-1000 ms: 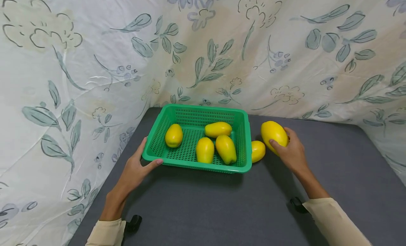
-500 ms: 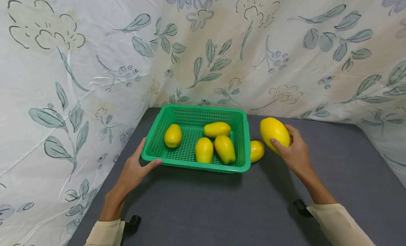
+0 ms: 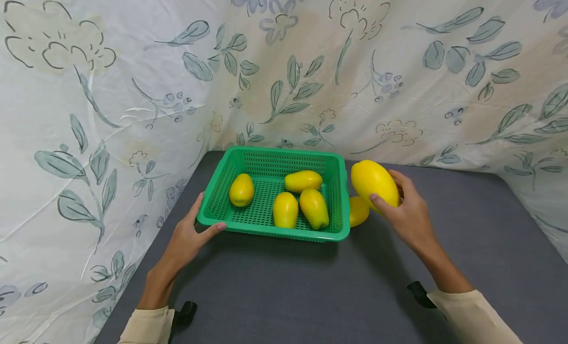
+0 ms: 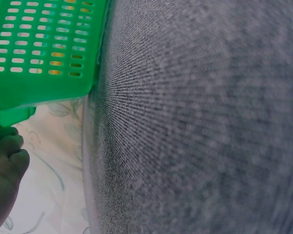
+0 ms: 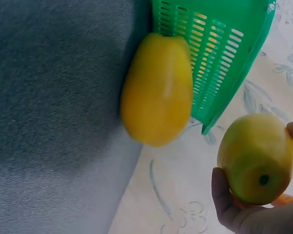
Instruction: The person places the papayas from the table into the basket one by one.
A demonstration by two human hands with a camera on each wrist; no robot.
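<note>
My right hand (image 3: 410,213) holds a yellow mango (image 3: 374,183) in the air, just right of the green plastic basket (image 3: 275,234). Its thumb lies on the near side of the fruit, and in the right wrist view the fingers (image 5: 222,190) wrap around it. Below, a second mango (image 3: 358,212) lies on the table against the basket's right wall, partly hidden by the held one. My left hand (image 3: 191,238) grips the basket's front left corner, thumb over the rim. Several mangoes lie inside, one at the left (image 3: 241,190) and the others toward the right.
A dark grey cloth covers the table (image 3: 284,294). Floral fabric (image 3: 284,78) hangs behind the table and along its left side. A black strap device (image 3: 420,294) sits at the right wrist and another (image 3: 185,313) at the left.
My right hand has carried the mango left and slightly up, nearer the basket's right rim. The left hand and the basket stay in place.
</note>
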